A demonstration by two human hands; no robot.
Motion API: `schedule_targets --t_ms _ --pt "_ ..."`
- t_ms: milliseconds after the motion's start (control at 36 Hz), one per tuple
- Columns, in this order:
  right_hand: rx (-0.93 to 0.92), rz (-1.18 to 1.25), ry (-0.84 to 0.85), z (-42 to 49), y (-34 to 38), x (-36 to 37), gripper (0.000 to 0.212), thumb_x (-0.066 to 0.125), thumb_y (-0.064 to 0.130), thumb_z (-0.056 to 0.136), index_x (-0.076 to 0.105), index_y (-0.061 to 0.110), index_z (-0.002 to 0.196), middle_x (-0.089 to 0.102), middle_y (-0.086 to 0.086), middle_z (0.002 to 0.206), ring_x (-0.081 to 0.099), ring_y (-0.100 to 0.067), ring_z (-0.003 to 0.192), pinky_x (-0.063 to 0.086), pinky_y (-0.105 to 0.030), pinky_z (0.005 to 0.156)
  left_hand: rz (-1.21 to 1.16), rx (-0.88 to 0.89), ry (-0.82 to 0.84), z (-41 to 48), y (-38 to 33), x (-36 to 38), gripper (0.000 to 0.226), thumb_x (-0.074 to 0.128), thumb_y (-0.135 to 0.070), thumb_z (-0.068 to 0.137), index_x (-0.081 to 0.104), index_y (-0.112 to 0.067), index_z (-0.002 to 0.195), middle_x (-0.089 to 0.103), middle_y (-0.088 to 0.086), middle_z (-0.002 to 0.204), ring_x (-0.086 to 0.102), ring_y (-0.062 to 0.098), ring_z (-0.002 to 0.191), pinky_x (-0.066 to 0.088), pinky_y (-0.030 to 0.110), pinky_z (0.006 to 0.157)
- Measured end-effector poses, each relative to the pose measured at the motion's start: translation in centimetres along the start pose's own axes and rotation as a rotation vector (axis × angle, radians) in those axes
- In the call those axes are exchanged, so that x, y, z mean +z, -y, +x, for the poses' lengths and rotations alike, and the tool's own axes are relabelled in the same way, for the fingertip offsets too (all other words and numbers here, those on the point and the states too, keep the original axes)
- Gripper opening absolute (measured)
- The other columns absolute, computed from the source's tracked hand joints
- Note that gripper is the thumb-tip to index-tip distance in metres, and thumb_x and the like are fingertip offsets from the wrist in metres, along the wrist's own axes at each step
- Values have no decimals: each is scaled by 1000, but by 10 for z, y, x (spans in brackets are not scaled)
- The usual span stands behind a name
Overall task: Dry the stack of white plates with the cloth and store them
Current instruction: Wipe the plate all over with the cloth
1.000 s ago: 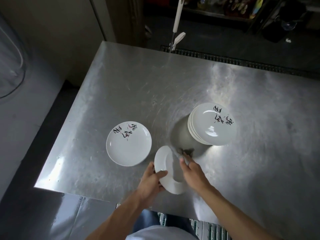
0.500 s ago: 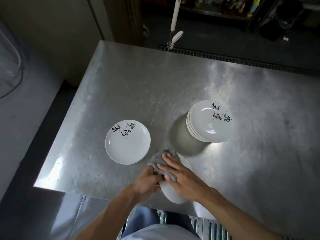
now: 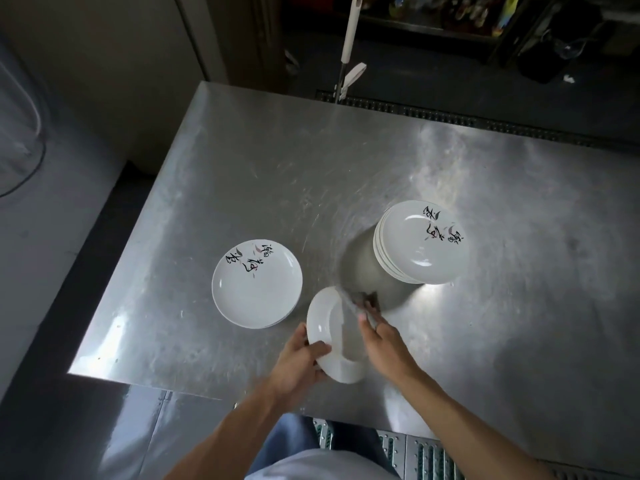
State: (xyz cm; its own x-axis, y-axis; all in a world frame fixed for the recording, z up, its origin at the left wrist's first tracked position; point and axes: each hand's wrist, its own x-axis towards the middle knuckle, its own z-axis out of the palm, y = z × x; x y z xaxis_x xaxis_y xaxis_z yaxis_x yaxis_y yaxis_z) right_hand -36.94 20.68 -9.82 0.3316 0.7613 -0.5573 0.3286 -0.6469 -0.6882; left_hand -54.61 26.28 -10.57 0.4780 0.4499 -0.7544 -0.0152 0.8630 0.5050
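Now my left hand point(image 3: 304, 362) grips the near rim of a plate point(image 3: 329, 341), tilted up on edge just above the tabletop point(image 3: 242, 168), while my right hand point(image 3: 384, 344) holds the grey cloth point(image 3: 363, 301) against its far side. The hands are close together, with the plate between them. The low pile point(image 3: 256, 289) lies just left of the plate, nearer my left hand, so I judge the set-down goes that way. The taller stack point(image 3: 422, 244) sits beyond and right, nearer my right hand. Both top plates carry black brushed characters with reddish strokes; I cannot read them.
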Motion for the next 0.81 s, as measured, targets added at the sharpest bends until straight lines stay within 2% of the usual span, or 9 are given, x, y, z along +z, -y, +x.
schedule_targets --t_ms 56,139,250,361,472,528,639,750,806 --pt "-72 -28 23 -11 1 5 47 33 49 106 37 42 152 25 12 164 24 -9 150 22 -16 111 16 -34 13 -2 -3 -3 46 72 -21 81 55 -14 123 68 17 113 66 31 96 54 51 83" --pt "-292 -120 159 -23 11 14 43 31 44 108 34 51 150 20 20 164 8 4 151 15 -13 118 132 -27 79 -2 -2 -9 41 67 -11 96 56 -24 134 71 16 120 69 29 99 56 43 81" --pt "-499 -303 219 -15 12 18 43 41 29 108 43 22 151 17 8 165 4 -4 154 6 -23 125 179 -37 104 -4 1 -8 41 64 -4 98 52 -13 136 73 13 114 73 23 90 58 33 67" --pt "-265 -417 61 9 6 2 50 33 34 109 31 21 157 23 -2 165 16 -18 154 10 -24 124 186 -56 85 -1 -5 -11 46 65 -2 95 55 -23 135 72 10 110 72 25 88 59 35 65" --pt "-532 -458 153 -2 12 18 47 42 32 107 42 18 152 23 -6 165 15 -18 154 6 -25 125 255 -42 134 -1 -9 -8 43 63 -5 96 54 -23 133 71 14 118 71 26 96 59 38 74" --pt "-536 -424 139 0 11 19 47 41 34 107 41 23 153 20 -1 166 14 -14 154 12 -28 125 275 -28 136 -1 -11 -8 46 67 -10 91 55 -21 134 70 19 121 70 28 98 59 44 79" --pt "-261 -359 4 9 10 12 49 35 33 109 31 26 157 20 -5 166 17 -20 153 12 -24 122 293 -38 132 2 -12 -10 51 73 -14 87 55 -28 133 68 23 125 69 32 97 54 55 91" --pt "-580 -392 149 -8 2 16 45 42 30 108 42 20 152 17 -3 167 9 -14 155 10 -29 126 339 -35 170 1 -12 -11 49 71 -15 88 55 -28 132 71 15 121 70 29 99 58 47 83" --pt "-503 -344 118 0 -2 7 44 37 33 109 38 34 153 18 3 167 9 -8 154 14 -27 125 298 -26 140 3 -9 -11 42 69 -7 94 56 -25 129 72 12 112 71 23 89 59 37 69"
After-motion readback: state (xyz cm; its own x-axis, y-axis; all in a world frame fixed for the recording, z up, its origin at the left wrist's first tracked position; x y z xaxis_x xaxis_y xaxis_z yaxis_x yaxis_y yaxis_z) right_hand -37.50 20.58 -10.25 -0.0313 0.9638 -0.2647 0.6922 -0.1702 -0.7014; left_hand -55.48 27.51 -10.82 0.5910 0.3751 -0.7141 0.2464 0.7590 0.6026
